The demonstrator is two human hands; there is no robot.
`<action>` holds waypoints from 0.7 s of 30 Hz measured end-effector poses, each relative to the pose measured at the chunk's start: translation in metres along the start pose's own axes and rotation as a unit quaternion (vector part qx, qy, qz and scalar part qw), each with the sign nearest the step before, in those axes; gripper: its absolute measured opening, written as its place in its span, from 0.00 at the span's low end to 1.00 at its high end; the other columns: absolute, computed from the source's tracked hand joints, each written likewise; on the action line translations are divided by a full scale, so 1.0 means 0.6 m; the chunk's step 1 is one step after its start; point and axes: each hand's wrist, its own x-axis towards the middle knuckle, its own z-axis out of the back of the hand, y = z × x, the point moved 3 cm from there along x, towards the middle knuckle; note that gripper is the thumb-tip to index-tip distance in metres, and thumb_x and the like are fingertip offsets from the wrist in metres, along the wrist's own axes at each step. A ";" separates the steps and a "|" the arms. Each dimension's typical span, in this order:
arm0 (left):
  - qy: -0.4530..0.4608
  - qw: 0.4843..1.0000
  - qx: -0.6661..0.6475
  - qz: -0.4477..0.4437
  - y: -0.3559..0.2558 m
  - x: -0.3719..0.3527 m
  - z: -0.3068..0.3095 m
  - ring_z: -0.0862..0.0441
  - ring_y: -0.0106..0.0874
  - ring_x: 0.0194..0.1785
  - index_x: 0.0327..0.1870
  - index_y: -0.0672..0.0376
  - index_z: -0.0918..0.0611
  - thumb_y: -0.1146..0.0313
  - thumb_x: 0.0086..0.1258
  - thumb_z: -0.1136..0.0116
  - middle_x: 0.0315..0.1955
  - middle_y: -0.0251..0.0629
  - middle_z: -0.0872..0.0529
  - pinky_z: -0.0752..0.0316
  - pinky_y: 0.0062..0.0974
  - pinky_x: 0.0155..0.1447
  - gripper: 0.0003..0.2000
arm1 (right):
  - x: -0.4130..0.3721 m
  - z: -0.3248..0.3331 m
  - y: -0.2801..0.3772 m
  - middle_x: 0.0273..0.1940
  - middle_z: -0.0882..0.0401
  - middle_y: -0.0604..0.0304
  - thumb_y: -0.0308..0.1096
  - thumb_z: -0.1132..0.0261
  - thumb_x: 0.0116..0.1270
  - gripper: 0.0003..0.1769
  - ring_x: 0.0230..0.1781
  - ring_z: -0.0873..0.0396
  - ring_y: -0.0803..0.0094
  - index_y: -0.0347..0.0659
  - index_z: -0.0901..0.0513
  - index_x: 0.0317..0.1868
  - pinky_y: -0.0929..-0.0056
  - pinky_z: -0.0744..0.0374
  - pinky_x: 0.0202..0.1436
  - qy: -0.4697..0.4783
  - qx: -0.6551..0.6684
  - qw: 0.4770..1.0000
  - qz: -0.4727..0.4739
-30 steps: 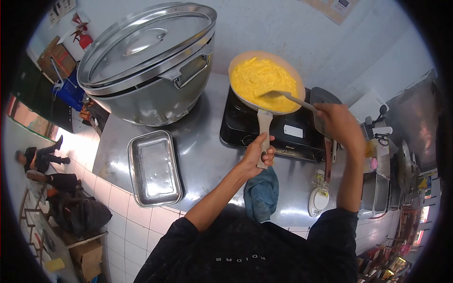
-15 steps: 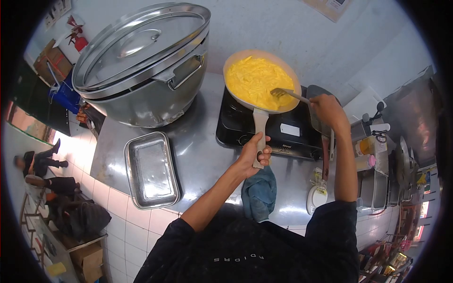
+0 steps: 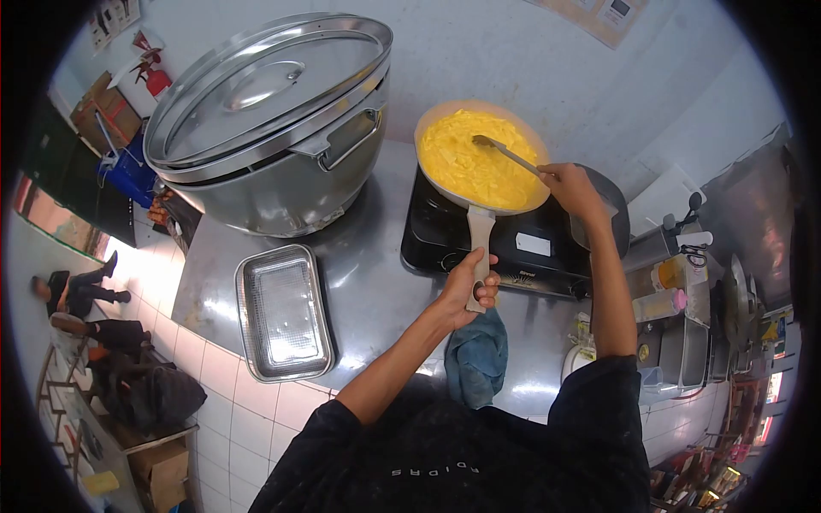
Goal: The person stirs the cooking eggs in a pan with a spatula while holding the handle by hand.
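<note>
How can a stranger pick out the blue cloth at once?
Find the black stove on the steel counter. Follow the pan handle to the left hand; the cloth lies crumpled just beneath it, at the counter's near edge. Nothing else there is soft and blue.

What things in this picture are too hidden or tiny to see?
All head view.
Inside of the big pot: hidden by its lid.
Burner of the stove: hidden by the pan.
Its label: too small to read.
One wall paper: cut off by the top edge.
End of the spatula: hidden in the right hand.
</note>
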 end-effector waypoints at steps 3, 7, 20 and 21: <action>0.002 1.000 0.001 -0.004 0.000 -0.001 -0.001 0.41 0.16 0.16 0.44 0.54 0.33 0.52 0.71 0.58 0.19 0.29 0.35 0.46 0.15 0.17 0.15 | -0.023 0.034 0.025 0.40 0.21 0.42 0.33 0.42 0.61 0.15 0.42 0.22 0.48 0.36 0.19 0.46 0.61 0.27 0.49 0.013 -0.012 1.000 0.015; 0.005 1.000 -0.006 -0.003 0.001 0.000 0.000 0.41 0.16 0.15 0.44 0.54 0.33 0.52 0.71 0.58 0.19 0.29 0.35 0.46 0.15 0.17 0.15 | -0.079 0.097 0.080 0.36 0.20 0.44 0.31 0.42 0.61 0.13 0.38 0.21 0.50 0.35 0.19 0.44 0.63 0.26 0.44 -0.009 -0.070 0.997 0.038; -0.009 1.000 0.004 -0.012 0.002 0.003 -0.003 0.42 0.16 0.15 0.44 0.54 0.33 0.53 0.71 0.57 0.19 0.29 0.35 0.46 0.15 0.17 0.14 | -0.139 0.029 0.173 0.31 0.21 0.47 0.28 0.46 0.59 0.08 0.33 0.19 0.53 0.35 0.20 0.31 0.60 0.21 0.35 0.031 -0.251 0.966 0.055; -0.012 1.000 0.003 -0.011 0.003 0.001 -0.003 0.42 0.16 0.15 0.44 0.54 0.33 0.52 0.71 0.57 0.19 0.29 0.35 0.46 0.15 0.17 0.14 | -0.131 0.021 0.172 0.31 0.21 0.47 0.28 0.46 0.59 0.08 0.32 0.19 0.54 0.35 0.20 0.31 0.61 0.20 0.34 0.022 -0.255 0.965 0.054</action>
